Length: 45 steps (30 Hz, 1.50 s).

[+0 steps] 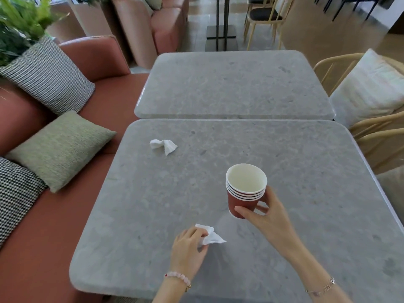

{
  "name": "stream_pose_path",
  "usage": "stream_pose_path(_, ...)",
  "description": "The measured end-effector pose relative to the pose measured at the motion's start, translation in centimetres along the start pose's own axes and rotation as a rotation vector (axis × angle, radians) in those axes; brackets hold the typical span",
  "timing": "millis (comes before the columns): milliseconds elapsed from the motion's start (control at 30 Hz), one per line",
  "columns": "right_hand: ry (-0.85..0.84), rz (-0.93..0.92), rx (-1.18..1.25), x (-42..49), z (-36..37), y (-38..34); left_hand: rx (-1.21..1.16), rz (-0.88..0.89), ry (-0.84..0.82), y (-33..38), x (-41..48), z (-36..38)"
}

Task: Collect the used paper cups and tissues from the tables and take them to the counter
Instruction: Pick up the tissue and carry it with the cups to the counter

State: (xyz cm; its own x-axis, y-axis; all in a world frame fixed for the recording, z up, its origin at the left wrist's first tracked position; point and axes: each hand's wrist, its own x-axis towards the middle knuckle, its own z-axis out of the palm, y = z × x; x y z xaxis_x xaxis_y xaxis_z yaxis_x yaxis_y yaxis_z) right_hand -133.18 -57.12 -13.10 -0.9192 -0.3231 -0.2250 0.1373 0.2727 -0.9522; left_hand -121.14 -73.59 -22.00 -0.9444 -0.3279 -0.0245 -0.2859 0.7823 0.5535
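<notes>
- Along the left side, a red-brown sofa (65,226) runs beside both tables. It carries a green cushion (59,149), a checked cushion (48,75) behind it and a second checked cushion (13,193) in front.
- The near table (306,171) is grey stone with rounded corners, and it butts against the far table (234,84) of the same kind.
- On the right, a wooden chair (341,68) with a pale cushion (369,90) stands beside the far table.
- The right hand (269,217) grasps a stack of red paper cups (243,193), white inside. The stack is upright over the middle of the near table; whether its base touches the top cannot be told.
- The left hand (188,248) pinches a crumpled white tissue (212,237) between thumb and fingers, toward the table's front edge.
- A loose tissue (164,145), also crumpled, lies on the near table's far left part, well apart from both hands.
- The left wrist wears a beaded bracelet (178,277), and the right wears a chain bracelet (321,288).
</notes>
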Motion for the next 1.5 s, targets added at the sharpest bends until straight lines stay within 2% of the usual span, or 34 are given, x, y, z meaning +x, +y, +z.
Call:
stream_pose_path(333, -0.017, -0.008, -0.005, -0.9, 0.8, -0.4, 0.041, 0.067, -0.043, -0.6, -1.1, -1.4)
stream_pose_path(467, -0.018, -0.014, -0.009, -1.0, 0.8, -0.7, 0.105, 0.159, 0.033, -0.6, -0.7, -3.2)
stream_pose_path(700, -0.01, -0.033, -0.019, -0.5, 1.3, -1.6, 0.256, 0.135, 0.191, -0.9, 4.1, -6.7)
stream_pose_path(1100, 0.023, -0.042, 0.0, 2.8, 3.3, -3.1, 0.315, 0.049, 0.164, -5.5, 13.9, -9.4)
stream_pose_path(1500, 0.086, -0.008, -0.019, 6.9, 5.4, -3.0, 0.35, -0.083, -0.002, -10.5, 25.8, -9.2)
